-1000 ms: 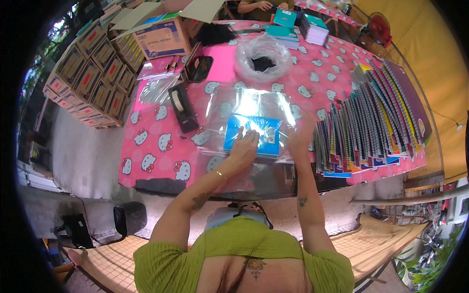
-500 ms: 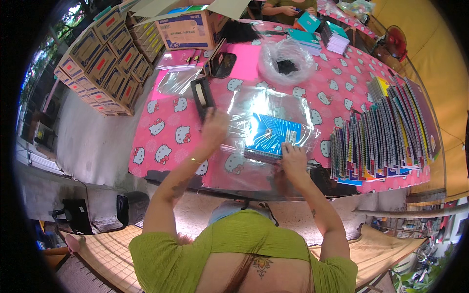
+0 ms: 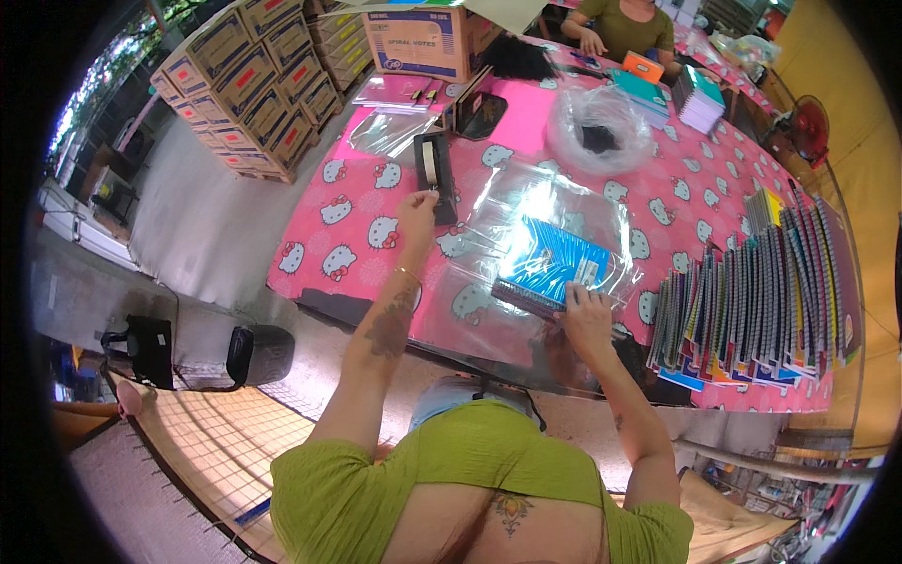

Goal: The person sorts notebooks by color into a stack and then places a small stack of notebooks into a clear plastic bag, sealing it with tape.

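A blue spiral notebook (image 3: 556,249) lies under a shiny clear plastic sheet (image 3: 484,324), its spiral edge toward me. My right hand (image 3: 588,315) holds the notebook's near right corner through the plastic, fingers bent over it. To the left, my left hand (image 3: 419,211) reaches to a black tape dispenser (image 3: 445,199) with a pale roll in it. Its fingertips are pinched together at the roll's near side, apparently on the tape; the tape end itself is too small to see.
Many spiral notebooks (image 3: 752,301) stand in a row at the right. Behind the sheet sit a roll of clear plastic (image 3: 601,127), a phone (image 3: 481,115) and a carton (image 3: 423,47). Stacked cartons (image 3: 249,89) rise at the left. Another person (image 3: 625,33) sits across the table.
My left hand has gone from a blur beside the dispenser to a pinch at its roll. The right hand stays on the notebook. My view has shifted, and the other person's hands have moved apart.
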Demonstrator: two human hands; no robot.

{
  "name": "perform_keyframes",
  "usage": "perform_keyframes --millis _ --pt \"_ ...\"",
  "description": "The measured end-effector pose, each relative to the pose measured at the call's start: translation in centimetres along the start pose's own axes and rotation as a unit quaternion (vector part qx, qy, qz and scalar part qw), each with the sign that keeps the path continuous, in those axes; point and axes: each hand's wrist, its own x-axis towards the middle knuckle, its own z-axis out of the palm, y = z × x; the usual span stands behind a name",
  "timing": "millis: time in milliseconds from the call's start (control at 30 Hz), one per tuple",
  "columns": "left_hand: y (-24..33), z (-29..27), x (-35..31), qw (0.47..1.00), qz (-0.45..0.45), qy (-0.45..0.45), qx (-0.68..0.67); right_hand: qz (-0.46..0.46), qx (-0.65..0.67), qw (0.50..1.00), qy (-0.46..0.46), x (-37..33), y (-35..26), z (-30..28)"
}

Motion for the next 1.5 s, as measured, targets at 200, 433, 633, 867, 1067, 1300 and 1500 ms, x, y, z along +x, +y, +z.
perform_keyframes --millis 200,433,633,867,1067,1300,1500 --pt "-1.7 -0.1 -4.9 0.979 -0.108 0.069 -0.160 -0.001 0.041 0.999 0.021 -0.5 1.0 0.4" --pt "4.7 -0.2 -5.6 0.888 0.129 -0.063 0.437 -0.015 0.063 0.997 0.049 -0.8 2.0 0.6" --pt "3.2 13.4 -15.7 0.898 0.042 -0.288 0.329 -0.037 0.070 0.994 0.080 -1.1 2.4 1.1" --pt "0.4 14.5 -17.0 0.715 0.127 -0.300 0.618 -0.023 0.100 0.990 0.096 -1.6 2.9 1.9" --pt "0.4 12.7 -17.2 0.649 0.201 -0.303 0.669 0.028 0.142 0.985 0.092 -0.9 2.2 -0.2" --pt "-1.6 10.0 -21.8 0.649 0.443 -0.312 0.534 0.069 0.169 0.982 -0.044 7.4 7.7 2.7" --pt "2.3 7.5 -18.9 0.750 0.454 -0.325 0.355 0.093 0.531 0.806 -0.243 12.1 17.4 1.0"
